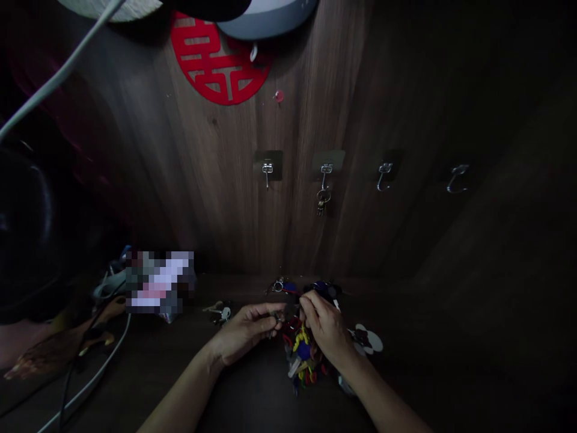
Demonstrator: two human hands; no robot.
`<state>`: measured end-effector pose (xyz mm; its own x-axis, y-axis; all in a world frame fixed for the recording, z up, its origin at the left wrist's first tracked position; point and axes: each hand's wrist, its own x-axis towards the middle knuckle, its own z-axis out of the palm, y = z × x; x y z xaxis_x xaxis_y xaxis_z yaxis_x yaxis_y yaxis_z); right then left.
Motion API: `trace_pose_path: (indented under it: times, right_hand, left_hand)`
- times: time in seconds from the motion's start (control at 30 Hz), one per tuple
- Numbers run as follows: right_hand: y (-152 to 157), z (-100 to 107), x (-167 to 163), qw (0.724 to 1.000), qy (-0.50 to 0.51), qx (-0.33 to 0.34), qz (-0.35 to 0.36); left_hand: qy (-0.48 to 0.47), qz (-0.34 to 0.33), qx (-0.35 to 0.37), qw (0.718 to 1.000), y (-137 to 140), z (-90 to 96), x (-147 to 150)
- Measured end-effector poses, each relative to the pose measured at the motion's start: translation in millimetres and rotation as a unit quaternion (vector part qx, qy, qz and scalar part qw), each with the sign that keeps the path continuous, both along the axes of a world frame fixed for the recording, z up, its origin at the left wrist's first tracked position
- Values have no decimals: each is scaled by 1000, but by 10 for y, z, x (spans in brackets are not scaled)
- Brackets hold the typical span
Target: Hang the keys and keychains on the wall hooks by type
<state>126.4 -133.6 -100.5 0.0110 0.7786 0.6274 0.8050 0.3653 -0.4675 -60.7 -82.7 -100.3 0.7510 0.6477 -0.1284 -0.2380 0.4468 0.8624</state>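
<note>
Low over the dark shelf, my left hand (246, 331) pinches what look like small metal keys (278, 316) between thumb and fingers. Close beside it, my right hand (325, 325) is closed in a pinch at a dark piece; the fingers hide most of it. Under and between both hands lies a heap of colourful keychains (304, 350) in yellow, red and blue. A ring with a dark blue tag (288, 287) is behind them. Loose keys (222, 313) rest left of my left hand, and a white flat charm (373, 340) is right of my right wrist.
Several metal hooks (384, 177) are stuck along the wood-grain wall; a key ring with a small figure (321, 204) hangs from one. Above are a red round paper cutting (225, 84) and caps (270, 21). At left lie a brown brush (49, 355) and a white cable (101, 367).
</note>
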Motion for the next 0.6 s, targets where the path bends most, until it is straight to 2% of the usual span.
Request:
trace_pose_path:
  times: [0.23,0.6]
  right_hand:
    - [-6,-2,1,1000,8,11,1]
    - [-7,4,-17,1000,28,-1,3]
  left_hand:
    - [8,15,53,998,-17,6,29]
    - [28,24,73,997,-17,2,27]
